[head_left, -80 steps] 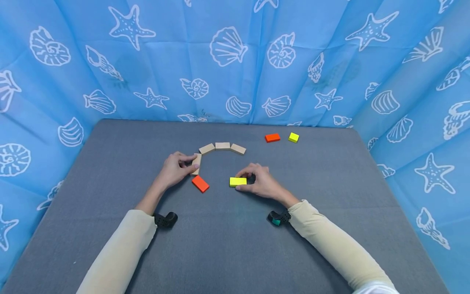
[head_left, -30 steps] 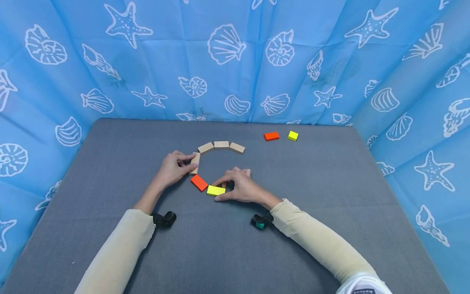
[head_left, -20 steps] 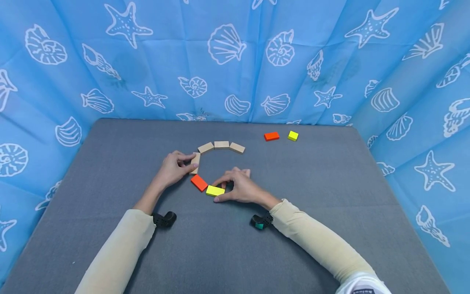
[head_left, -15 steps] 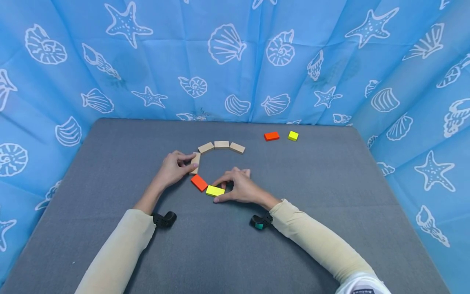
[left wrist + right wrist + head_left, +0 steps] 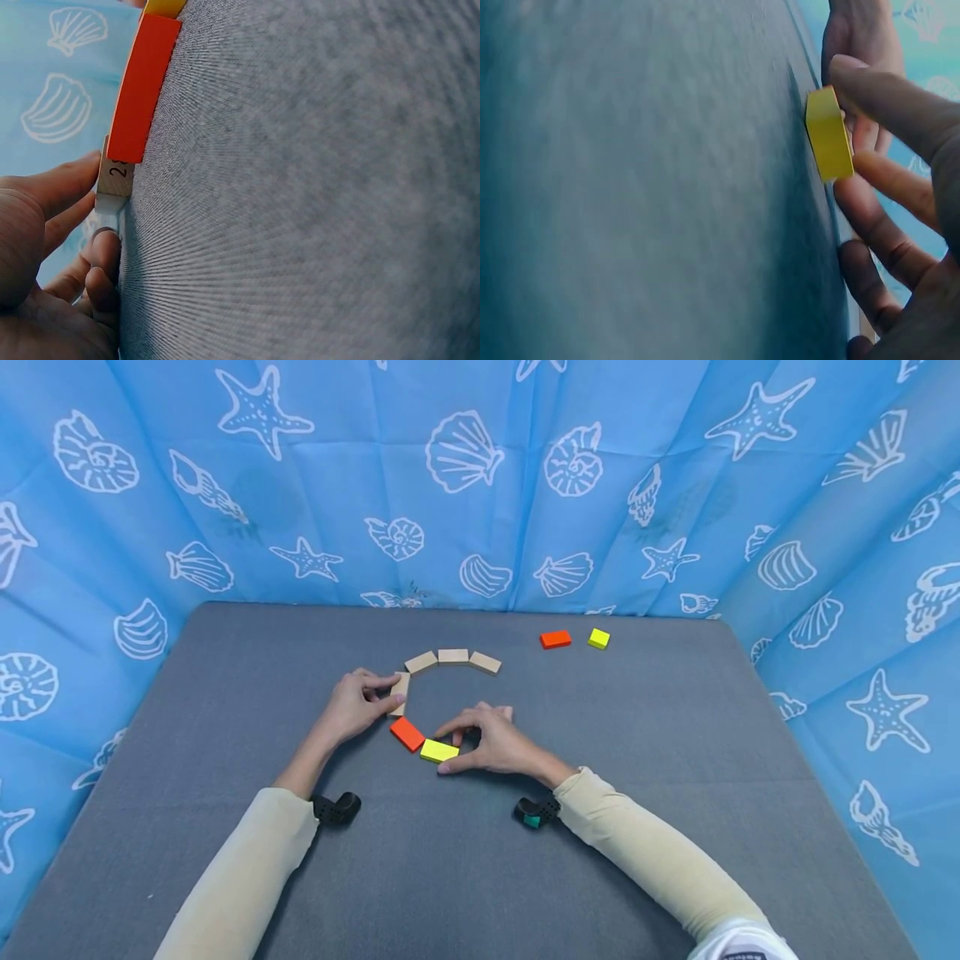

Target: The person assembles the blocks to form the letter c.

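Observation:
Several blocks lie on the grey table in a curve open to the right. With thumb and fingers, my left hand holds the plain wooden block on the curve's left side. Just below it is a red block, slanted. My right hand pinches a yellow block whose left end meets the red block's lower corner. In the left wrist view, the wooden block shows a printed number, partly covered by the red block. In the right wrist view, the yellow block stands between thumb and fingers.
Three wooden blocks form the top of the curve. Farther back on the right lie another red block and a small yellow block. A blue shell-print curtain hangs behind the grey table.
My right hand has brought the yellow block leftward and nearer to me, up against the red block. Over the last half second both hands have stayed nearly still. My left hand keeps its place.

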Action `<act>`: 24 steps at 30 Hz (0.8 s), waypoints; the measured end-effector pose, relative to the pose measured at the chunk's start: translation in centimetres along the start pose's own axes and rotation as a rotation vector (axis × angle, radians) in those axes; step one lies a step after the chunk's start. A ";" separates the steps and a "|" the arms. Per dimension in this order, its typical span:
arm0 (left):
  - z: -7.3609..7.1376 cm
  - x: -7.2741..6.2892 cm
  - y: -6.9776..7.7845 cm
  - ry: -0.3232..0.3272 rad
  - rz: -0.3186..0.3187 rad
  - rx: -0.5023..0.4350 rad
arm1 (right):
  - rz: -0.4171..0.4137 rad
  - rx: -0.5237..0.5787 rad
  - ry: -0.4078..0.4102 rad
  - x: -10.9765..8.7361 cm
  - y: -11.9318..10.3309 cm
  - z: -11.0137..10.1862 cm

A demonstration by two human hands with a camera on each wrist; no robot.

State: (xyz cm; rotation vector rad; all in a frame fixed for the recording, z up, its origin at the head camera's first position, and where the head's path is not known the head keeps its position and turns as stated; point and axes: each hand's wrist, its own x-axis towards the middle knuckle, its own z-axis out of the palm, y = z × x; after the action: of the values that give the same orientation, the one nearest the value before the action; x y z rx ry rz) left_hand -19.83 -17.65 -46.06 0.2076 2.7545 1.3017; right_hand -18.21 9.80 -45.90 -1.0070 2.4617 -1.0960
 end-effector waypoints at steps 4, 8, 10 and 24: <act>0.1 0.0 -0.1 0.001 0.002 -0.002 | 0.007 0.042 0.032 -0.3 0.5 -0.7; 0.1 0.0 -0.2 0.005 0.004 -0.005 | 0.030 0.049 0.068 -0.7 1.1 -1.7; 0.1 0.0 -0.2 0.007 0.008 -0.005 | 0.036 0.050 0.086 -0.9 1.5 -2.1; 0.0 0.0 -0.2 0.008 0.014 -0.006 | 0.192 0.147 0.269 -2.2 5.7 -6.7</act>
State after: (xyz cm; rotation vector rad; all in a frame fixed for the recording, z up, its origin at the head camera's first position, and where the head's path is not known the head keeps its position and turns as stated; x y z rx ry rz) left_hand -19.87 -17.73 -46.23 0.2217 2.7604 1.3166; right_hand -22.61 17.71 -45.57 -0.5999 2.5679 -1.3992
